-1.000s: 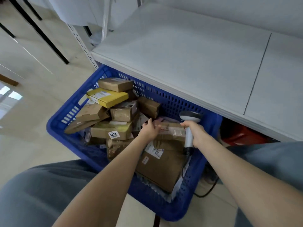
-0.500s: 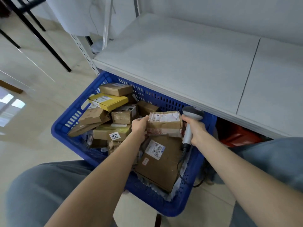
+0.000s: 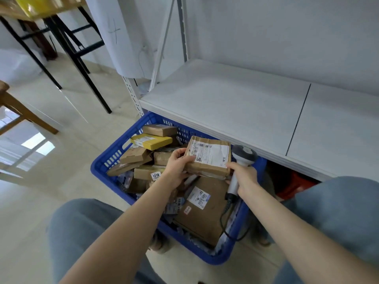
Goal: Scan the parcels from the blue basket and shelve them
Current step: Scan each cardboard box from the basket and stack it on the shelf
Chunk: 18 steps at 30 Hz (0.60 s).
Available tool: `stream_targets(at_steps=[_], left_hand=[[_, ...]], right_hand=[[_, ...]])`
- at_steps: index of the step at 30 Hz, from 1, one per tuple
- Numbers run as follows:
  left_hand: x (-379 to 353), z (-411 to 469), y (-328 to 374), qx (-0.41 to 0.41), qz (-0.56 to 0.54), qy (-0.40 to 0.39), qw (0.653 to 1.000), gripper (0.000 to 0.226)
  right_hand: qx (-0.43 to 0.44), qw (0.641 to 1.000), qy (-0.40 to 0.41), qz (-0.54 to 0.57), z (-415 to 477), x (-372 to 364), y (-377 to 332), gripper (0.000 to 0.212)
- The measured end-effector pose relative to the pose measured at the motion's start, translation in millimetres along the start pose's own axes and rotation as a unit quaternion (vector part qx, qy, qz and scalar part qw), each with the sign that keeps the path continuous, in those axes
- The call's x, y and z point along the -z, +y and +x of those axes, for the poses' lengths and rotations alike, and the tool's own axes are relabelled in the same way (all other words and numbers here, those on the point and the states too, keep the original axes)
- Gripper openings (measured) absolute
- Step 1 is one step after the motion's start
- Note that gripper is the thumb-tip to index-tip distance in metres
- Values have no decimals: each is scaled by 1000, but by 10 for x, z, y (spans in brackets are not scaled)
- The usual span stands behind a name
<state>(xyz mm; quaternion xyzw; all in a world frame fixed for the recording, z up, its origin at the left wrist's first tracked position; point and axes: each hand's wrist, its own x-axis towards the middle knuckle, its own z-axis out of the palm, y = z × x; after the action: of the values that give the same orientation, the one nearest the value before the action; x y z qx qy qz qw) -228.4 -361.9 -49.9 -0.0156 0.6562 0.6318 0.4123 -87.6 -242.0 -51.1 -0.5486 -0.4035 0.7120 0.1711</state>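
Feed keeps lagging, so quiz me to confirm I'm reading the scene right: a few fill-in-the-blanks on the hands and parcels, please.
The right hand grips the scanner by its ____.
The left hand holds a brown parcel above the ____ basket.
A sticker on a parcel in the basket reads ____.
Missing words: handle; blue; 1218.

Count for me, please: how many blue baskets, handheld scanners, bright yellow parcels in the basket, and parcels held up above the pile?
Blue basket: 1
Handheld scanner: 1
Bright yellow parcel: 1
Held-up parcel: 1
Total: 4
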Motion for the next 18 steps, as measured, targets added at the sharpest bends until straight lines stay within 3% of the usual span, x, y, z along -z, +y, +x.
stream_targets(at_steps=[3, 6, 10, 13, 18], left_hand=[[111, -28, 166, -19, 62, -12, 998, 39], [156, -53, 319, -16, 148, -74, 986, 40], [-46, -60, 301, -29, 67, -35, 997, 39], [-149, -90, 143, 36, -27, -60, 997, 25], [-127, -119, -91, 76, 63, -97, 990, 24]], right_hand=[[23, 999, -19, 17, -49, 61, -90, 29], [23, 998, -53, 6, -22, 108, -165, 22], [-2, 996, -84, -11, -51, 58, -68, 17], [1, 998, -62, 10, -56, 51, 22, 18], [-6, 998, -35, 44, -69, 154, 75, 23]])
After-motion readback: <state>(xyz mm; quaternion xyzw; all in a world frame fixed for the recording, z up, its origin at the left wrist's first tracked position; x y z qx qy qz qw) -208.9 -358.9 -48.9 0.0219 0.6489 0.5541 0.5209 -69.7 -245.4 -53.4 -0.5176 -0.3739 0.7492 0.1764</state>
